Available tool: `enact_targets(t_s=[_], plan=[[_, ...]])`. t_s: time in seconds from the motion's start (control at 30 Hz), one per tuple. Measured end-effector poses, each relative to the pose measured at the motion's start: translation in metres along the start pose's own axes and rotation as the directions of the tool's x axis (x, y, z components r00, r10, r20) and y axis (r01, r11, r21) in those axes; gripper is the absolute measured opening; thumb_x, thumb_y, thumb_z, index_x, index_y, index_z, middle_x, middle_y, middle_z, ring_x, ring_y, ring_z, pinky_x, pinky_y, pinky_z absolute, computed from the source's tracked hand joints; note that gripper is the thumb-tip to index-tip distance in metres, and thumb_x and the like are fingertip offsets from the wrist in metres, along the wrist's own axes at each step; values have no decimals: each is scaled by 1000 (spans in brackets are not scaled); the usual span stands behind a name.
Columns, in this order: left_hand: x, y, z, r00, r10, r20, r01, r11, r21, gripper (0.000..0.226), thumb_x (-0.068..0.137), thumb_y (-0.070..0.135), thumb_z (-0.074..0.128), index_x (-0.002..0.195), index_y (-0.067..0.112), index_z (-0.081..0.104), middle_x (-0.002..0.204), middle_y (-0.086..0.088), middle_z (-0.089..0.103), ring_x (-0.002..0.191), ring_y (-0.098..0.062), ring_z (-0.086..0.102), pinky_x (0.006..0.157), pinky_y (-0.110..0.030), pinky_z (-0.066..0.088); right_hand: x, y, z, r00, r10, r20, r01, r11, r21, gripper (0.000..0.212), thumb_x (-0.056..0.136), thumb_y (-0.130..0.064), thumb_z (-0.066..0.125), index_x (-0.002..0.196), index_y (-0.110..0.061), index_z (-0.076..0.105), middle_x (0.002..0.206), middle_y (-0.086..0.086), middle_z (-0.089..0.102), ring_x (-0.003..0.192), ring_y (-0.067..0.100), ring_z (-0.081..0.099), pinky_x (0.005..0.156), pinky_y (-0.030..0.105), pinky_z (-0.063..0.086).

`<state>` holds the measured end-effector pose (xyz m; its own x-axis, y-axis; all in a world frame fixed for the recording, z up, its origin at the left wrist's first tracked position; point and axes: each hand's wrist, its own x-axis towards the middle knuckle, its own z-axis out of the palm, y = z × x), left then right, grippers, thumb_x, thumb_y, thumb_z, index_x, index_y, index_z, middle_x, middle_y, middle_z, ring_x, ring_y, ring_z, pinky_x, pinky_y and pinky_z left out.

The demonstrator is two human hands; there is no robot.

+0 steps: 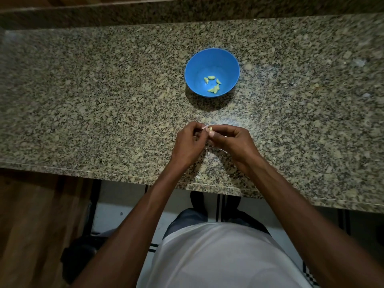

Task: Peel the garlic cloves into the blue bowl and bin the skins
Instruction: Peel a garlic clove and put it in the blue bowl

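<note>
Currently both hands meet over the near part of the granite counter (pixel 104 100), fingertips touching. Right hand (pixel 230 142) has its fingers curled and pinches a small pale garlic clove (pixel 210 128) between thumb and forefinger. Left hand (pixel 190 144) is curled too, pinching a thin whitish bit of skin (pixel 205 127) right at the clove's tip. Clove is held above the counter, not resting on it.

Blue bowl (pixel 212 59) sits upright on the counter beyond the hands, well apart from them. About 5 peeled cloves (pixel 212 77) lie loose in its bottom, in a rough ring.

A few pale flecks (pixel 366 95) lie on the counter at far right, too small to identify. The person wears a white shirt (pixel 218 256).
</note>
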<state>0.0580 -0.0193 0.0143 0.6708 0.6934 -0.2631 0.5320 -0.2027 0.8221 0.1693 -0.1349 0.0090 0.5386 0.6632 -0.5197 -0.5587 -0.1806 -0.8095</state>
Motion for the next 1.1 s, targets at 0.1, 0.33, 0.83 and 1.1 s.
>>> enact_targets(t_s=[0.1, 0.33, 0.83, 1.1], plan=[[1, -1, 0, 1000, -21, 16, 21, 999, -28, 20, 105, 30, 62, 111, 12, 66, 96, -1, 73, 80, -5, 67, 58, -9, 44, 0, 3, 1, 1000, 26, 6, -26, 997, 77, 24, 92, 1, 75, 115, 5, 75, 110, 16, 79, 97, 19, 78, 81, 24, 60], [3, -3, 0, 997, -63, 32, 67, 989, -129, 22, 103, 33, 64, 111, 13, 69, 99, -1, 76, 92, -13, 74, 77, -30, 60, 3, 6, 0, 1000, -8, -13, 10, 996, 94, 22, 91, -2, 77, 113, 3, 77, 119, 16, 77, 107, 25, 76, 88, 29, 61], [-1, 4, 4, 990, -136, -23, 125, 957, -263, 20, 104, 28, 63, 108, 11, 72, 92, -7, 76, 85, -19, 73, 78, -39, 61, 7, 8, 4, 996, 75, -38, -64, 970, 234, 27, 92, 4, 73, 118, 8, 71, 110, 20, 77, 93, 22, 78, 80, 27, 62], [-5, 7, 1, 985, -164, -46, 141, 937, -318, 22, 104, 28, 63, 113, 8, 68, 97, -5, 76, 84, -7, 72, 74, -23, 58, 9, 7, 3, 995, 94, -19, -86, 966, 245, 30, 93, 4, 72, 122, 9, 69, 106, 20, 77, 90, 21, 78, 80, 26, 62]])
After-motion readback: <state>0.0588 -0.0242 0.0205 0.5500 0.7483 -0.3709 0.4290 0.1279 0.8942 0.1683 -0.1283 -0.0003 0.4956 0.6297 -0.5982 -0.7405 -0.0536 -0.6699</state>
